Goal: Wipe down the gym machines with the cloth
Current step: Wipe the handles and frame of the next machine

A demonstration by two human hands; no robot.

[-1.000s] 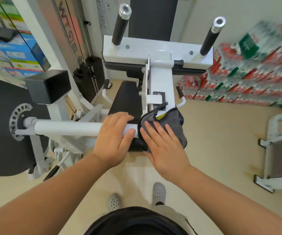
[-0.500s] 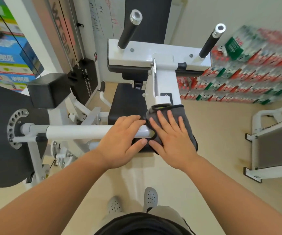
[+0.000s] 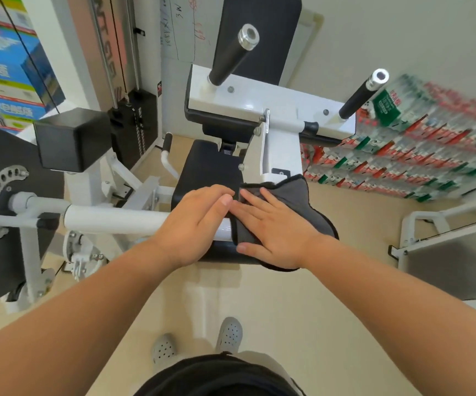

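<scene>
Beige floor (image 3: 359, 224), bottle packs (image 3: 416, 150), right hand (image 3: 276, 232) fingers flat on cloth (image 3: 296, 192), left hand (image 3: 194, 224) fingers relaxed on bar (image 3: 116, 221)

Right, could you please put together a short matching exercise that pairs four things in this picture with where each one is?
Things:
1. cloth
2. left hand
3. shoes
4. black handles

Places:
A. on the floor, at the bottom of the picture
B. sticking up from the white frame at the top
C. under the right hand
D. resting on the white bar

Pairs: 1-C, 2-D, 3-A, 4-B
</scene>
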